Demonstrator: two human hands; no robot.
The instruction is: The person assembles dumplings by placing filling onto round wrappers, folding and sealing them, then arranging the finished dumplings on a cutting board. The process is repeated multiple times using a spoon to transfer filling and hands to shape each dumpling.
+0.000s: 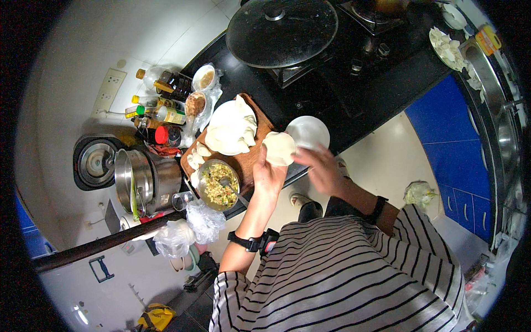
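Note:
A round, flat dough wrapper [278,148] lies on the palm and fingers of my left hand [267,174], above the right side of a wooden cutting board [247,166]. My right hand [321,168], blurred, has its fingers apart just right of the wrapper, in front of a white bowl [308,130]. On the board, a white plate [211,120] carries a stack of pale dough wrappers [230,130]. Small dough pieces [198,153] lie at the board's left end. Nearer me stands a metal bowl of chopped filling [218,182] with a spoon [236,193] in it.
A lidded wok [282,33] sits on the gas stove. Seasoning bottles [170,114], small bowls [203,77] and steel pots [164,178] stand to the left. Plastic bags [205,222] and a clear glass [181,201] are near the counter's left corner. A plate of pale folded pieces [448,50] lies far right by the sink.

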